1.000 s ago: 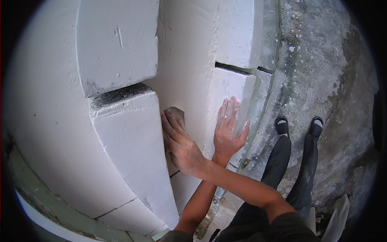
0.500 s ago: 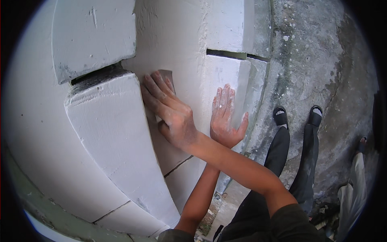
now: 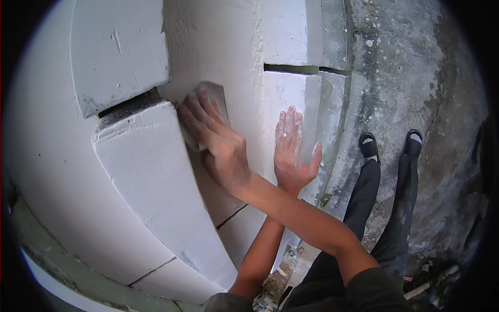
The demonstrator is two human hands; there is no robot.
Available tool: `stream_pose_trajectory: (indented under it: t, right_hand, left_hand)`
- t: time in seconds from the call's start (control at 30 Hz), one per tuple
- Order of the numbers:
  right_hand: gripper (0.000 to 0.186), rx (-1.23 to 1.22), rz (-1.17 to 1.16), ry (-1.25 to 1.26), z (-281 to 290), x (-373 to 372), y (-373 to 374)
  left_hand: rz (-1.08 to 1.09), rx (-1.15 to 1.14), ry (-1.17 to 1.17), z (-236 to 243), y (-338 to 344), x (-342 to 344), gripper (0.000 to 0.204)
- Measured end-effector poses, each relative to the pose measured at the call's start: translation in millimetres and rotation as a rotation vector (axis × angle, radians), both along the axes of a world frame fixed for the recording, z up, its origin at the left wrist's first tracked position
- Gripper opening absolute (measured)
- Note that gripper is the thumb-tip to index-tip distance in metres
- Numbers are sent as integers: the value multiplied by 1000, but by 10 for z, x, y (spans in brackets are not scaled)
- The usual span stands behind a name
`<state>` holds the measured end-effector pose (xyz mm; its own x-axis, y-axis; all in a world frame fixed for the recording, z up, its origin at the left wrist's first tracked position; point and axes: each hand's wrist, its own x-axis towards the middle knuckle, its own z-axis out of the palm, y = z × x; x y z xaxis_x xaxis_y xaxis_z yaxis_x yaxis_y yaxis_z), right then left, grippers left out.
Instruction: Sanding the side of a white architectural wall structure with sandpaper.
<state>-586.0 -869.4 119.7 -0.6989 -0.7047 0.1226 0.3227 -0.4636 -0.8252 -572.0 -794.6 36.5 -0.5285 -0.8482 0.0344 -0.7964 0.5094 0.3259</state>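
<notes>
My forearms cross, so my right hand works on the left and my left hand rests on the right. Under the right fingers a grey sheet that looks like sandpaper is pressed flat against the recessed band of the white wall. Its edges show above and below the fingers, beside a raised white block. My left hand lies palm down with fingers stretched on another raised white block, holding nothing. Pale dust coats the fingers of both hands.
A dark gap separates the left blocks, and a narrower slot cuts the right ones. Stained concrete ground runs along the right. My legs and dark sandals are on it. Rubble lies near the wall's foot.
My right hand and the sheet have slid slightly up along the wall, and more of the sheet shows. The left hand stays in place. Another person's leg at the right has left view.
</notes>
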Motion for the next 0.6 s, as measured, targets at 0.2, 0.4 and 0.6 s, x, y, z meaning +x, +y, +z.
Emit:
stream_pose_trajectory:
  t: [0.2,0.4,0.6]
  right_hand:
    - [66,-48,-63,21,-127,-262,-316]
    - [68,22,62,86,-164,345,321]
    - [70,-15,-165,9,-145,-493,-573]
  left_hand:
    - [20,18,-3,74,-18,-108,73]
    - [-1,11,34,-90,13,33,74]
    - [73,52,-46,97,41,-176,73]
